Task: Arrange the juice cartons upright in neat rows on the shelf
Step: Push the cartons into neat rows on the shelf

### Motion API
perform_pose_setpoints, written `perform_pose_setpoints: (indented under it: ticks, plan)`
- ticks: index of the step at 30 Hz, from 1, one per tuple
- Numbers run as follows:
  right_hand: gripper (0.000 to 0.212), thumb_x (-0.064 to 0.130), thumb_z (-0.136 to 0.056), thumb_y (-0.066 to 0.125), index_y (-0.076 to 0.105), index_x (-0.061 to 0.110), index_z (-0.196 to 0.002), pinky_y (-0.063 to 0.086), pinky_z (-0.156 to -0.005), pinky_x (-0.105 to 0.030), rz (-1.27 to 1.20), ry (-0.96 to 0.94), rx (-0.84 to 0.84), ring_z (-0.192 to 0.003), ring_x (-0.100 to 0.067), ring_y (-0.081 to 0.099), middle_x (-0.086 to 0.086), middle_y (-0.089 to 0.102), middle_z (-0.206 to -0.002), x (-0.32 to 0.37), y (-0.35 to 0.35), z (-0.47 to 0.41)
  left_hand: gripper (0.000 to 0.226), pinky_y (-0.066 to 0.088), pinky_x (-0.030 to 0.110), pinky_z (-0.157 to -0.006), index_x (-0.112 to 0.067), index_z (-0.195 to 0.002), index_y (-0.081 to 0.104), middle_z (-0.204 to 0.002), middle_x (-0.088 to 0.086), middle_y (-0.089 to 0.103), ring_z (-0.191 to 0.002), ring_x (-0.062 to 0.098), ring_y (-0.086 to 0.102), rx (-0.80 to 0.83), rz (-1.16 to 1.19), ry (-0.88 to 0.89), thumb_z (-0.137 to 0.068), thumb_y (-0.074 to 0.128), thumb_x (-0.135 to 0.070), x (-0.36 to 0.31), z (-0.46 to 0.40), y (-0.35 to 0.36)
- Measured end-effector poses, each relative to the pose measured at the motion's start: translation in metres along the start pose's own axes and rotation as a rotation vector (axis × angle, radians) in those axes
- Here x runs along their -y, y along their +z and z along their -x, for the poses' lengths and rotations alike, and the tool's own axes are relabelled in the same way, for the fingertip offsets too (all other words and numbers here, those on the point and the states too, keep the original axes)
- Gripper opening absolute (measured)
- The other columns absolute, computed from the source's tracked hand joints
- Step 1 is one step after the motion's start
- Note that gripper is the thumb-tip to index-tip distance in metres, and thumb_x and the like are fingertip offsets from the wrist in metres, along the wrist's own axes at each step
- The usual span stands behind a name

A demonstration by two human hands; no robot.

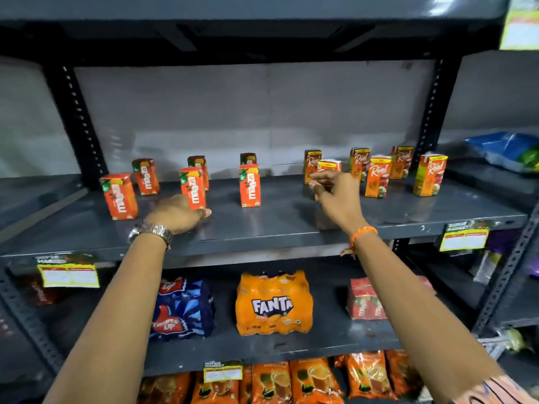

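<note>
Small orange-red juice cartons [250, 185] stand upright, spaced out on grey shelf [291, 220]. Left hand [178, 212] rests empty beside one; right hand [335, 193] grips a carton [329, 165].

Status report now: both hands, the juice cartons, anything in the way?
Left hand at a front Maaza carton, grip unclear. Right hand at a Real carton, grip unclear. Cartons upright, loosely spaced on shelf. Nothing blocking.

Dark grey metal shelf [277, 225], six red-orange Maaza cartons [249, 185] upright on its left half in two loose rows, six orange Real cartons [377, 177] upright on its right half, one partly hidden, left hand [178, 212] apparently resting on the surface
</note>
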State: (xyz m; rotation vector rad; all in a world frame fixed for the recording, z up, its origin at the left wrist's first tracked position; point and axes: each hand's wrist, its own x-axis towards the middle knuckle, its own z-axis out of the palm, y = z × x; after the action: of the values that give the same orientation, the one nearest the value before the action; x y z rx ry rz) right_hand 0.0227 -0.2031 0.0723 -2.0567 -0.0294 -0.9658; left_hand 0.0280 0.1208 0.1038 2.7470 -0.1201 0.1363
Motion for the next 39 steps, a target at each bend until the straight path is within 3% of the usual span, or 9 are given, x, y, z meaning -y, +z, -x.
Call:
perform_pose_setpoints:
  ticks: [3, 7, 10, 12, 15, 18, 25, 30, 39]
  plan:
    - [0.010, 0.006, -0.081, 0.074, 0.073, 0.008, -0.091, 0.049, -0.065, -0.004, -0.053, 0.037, -0.260, -0.062, 0.015, 0.061, 0.001, 0.069, -0.078, -0.024, -0.046, -0.004, 0.038, 0.049, 0.034, -0.067, -0.007, -0.083, 0.072, -0.078, 0.011, 0.070, -0.072, 0.026, 0.063, -0.083, 0.141, 0.089, -0.090, 0.063, -0.043, -0.045, 0.011, 0.021]
    - [0.025, 0.005, -0.074, 0.077, 0.064, 0.010, -0.094, 0.055, -0.068, -0.022, -0.065, 0.154, -0.411, -0.072, -0.011, 0.063, -0.003, 0.068, -0.084, -0.067, -0.092, -0.022, 0.036, 0.054, 0.040, -0.092, -0.011, -0.105, 0.072, -0.104, 0.006, 0.074, -0.096, 0.024, 0.069, 0.009, 0.389, 0.201, -0.082, 0.075, -0.038, -0.125, 0.003, 0.065]
    - [0.040, 0.000, -0.076, 0.074, 0.055, 0.009, -0.110, 0.052, -0.067, -0.017, -0.064, 0.306, -0.283, -0.089, -0.021, 0.061, -0.010, 0.064, -0.103, -0.102, -0.110, -0.044, 0.068, 0.046, 0.037, -0.103, -0.008, -0.137, 0.052, -0.132, 0.007, 0.061, -0.119, 0.023, 0.059, 0.100, 0.375, 0.217, -0.081, 0.077, -0.038, -0.174, -0.018, 0.097]
    - [0.051, -0.002, -0.078, 0.072, 0.049, 0.006, -0.123, 0.051, -0.082, -0.019, -0.044, 0.430, -0.109, -0.100, -0.021, 0.054, -0.012, 0.058, -0.113, -0.118, -0.117, -0.056, 0.079, 0.041, 0.038, -0.109, -0.009, -0.146, 0.040, -0.143, 0.009, 0.053, -0.129, 0.025, 0.053, 0.135, 0.380, 0.220, -0.080, 0.078, -0.031, -0.194, -0.038, 0.111]
    - [0.060, -0.002, -0.074, 0.074, 0.051, 0.006, -0.129, 0.050, -0.103, -0.045, 0.017, 0.399, 0.167, -0.114, -0.027, 0.060, -0.008, 0.062, -0.119, -0.138, -0.119, -0.071, 0.074, 0.038, 0.045, -0.113, -0.019, -0.139, 0.045, -0.143, 0.003, 0.055, -0.132, 0.022, 0.051, 0.179, 0.396, 0.281, -0.076, 0.082, -0.023, -0.207, -0.071, 0.127]
    - [0.052, 0.007, -0.072, 0.079, 0.062, 0.010, -0.121, 0.050, -0.103, -0.047, 0.101, 0.358, 0.317, -0.110, -0.028, 0.065, -0.009, 0.071, -0.116, -0.151, -0.117, -0.081, 0.058, 0.039, 0.038, -0.110, -0.014, -0.130, 0.054, -0.130, 0.000, 0.063, -0.121, 0.019, 0.058, 0.142, 0.458, 0.298, -0.078, 0.080, -0.013, -0.217, -0.079, 0.135]
    - [0.033, 0.009, -0.087, 0.068, 0.065, 0.008, -0.120, 0.046, -0.107, -0.042, 0.135, 0.243, 0.362, -0.117, -0.026, 0.062, -0.010, 0.070, -0.120, -0.145, -0.119, -0.079, 0.044, 0.048, 0.033, -0.084, -0.020, -0.105, 0.072, -0.099, -0.005, 0.069, -0.092, 0.016, 0.063, -0.096, 0.451, 0.126, -0.068, 0.086, -0.039, -0.223, -0.075, 0.148]
    - [0.028, 0.009, -0.092, 0.060, 0.063, 0.004, -0.119, 0.046, -0.105, -0.040, 0.173, 0.224, 0.376, -0.118, -0.034, 0.061, -0.017, 0.069, -0.122, -0.139, -0.124, -0.073, 0.044, 0.050, 0.040, -0.095, -0.021, -0.106, 0.072, -0.112, 0.002, 0.073, -0.102, 0.023, 0.066, -0.101, 0.443, 0.105, -0.068, 0.086, -0.040, -0.224, -0.073, 0.147]
    - [0.027, 0.010, -0.095, 0.055, 0.062, 0.001, -0.120, 0.046, -0.101, -0.038, 0.232, 0.216, 0.376, -0.118, -0.038, 0.061, -0.020, 0.066, -0.125, -0.130, -0.129, -0.067, 0.042, 0.045, 0.034, -0.086, -0.016, -0.110, 0.073, -0.116, 0.007, 0.073, -0.104, 0.027, 0.065, -0.155, 0.399, 0.100, -0.075, 0.082, -0.037, -0.228, -0.069, 0.150]
